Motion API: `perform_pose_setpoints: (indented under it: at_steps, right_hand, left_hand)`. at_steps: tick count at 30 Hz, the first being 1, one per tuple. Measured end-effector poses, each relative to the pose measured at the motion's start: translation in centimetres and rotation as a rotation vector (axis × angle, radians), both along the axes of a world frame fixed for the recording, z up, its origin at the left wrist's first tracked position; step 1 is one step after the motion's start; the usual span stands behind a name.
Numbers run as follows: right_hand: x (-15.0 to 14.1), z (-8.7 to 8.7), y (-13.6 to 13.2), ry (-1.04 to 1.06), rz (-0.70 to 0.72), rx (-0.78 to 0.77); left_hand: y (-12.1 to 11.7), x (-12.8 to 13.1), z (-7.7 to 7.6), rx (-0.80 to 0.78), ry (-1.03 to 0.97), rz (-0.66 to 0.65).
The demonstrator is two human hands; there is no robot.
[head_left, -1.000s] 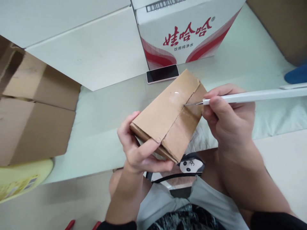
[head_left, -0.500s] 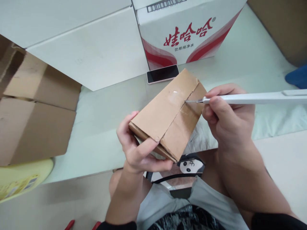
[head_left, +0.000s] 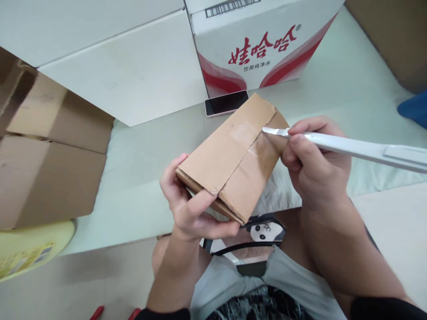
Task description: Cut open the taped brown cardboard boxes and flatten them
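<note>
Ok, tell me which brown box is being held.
The small box in the left hand, the white knife at its seam; no hand touches the other brown boxes.

The scene is viewed from the person's head, forward and down, with the left hand and right hand framed at close range.

Small brown rectangular cardboard box, held up at slant, far end angled rightward; lengthwise top seam closed, clear glossy patch across it, near-end edges slightly gaping. Slim white long-handled knife, narrow metal blade out, tip at seam toward box's far end, handle stretching off right.
</note>
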State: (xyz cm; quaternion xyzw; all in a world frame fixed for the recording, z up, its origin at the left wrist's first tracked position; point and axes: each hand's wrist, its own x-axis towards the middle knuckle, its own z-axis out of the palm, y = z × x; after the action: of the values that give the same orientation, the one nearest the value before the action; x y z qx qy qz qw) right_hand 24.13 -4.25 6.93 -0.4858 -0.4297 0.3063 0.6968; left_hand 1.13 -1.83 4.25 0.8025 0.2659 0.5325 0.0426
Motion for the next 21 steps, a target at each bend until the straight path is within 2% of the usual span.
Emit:
perform_pose_setpoints:
  at_steps: [3,8,12,14,17,19,21]
  right_hand:
    - [-0.1,-0.1,0.1,-0.006,0.002,0.015]
    - [-0.5,0.2,0.3,0.044,-0.002,0.036]
    - [-0.6,0.8,0.1,0.085,-0.1,0.212]
    - [-0.2,1.0,0.1,0.095,-0.146,0.248]
    - [0.5,0.5,0.6,0.112,-0.259,0.174]
    - [0.8,-0.6,1.4,0.134,-0.326,0.11]
    - [1.0,-2.0,2.3,0.154,-0.323,0.037]
  left_hand:
    - [0.1,0.0,-0.1,0.013,0.0,0.028]
    - [0.5,0.0,0.0,0.037,-0.037,-0.016]
    - [0.6,-0.2,-0.5,-0.015,-0.064,0.007]
    - [1.0,-0.4,-0.8,-0.014,-0.082,-0.002]
    - [2.1,-1.2,-1.2,0.009,-0.158,-0.024]
    - [3.1,-2.3,-1.5,0.021,-0.24,-0.023]
    - [3.9,-3.5,-1.8,0.05,-0.326,-0.02]
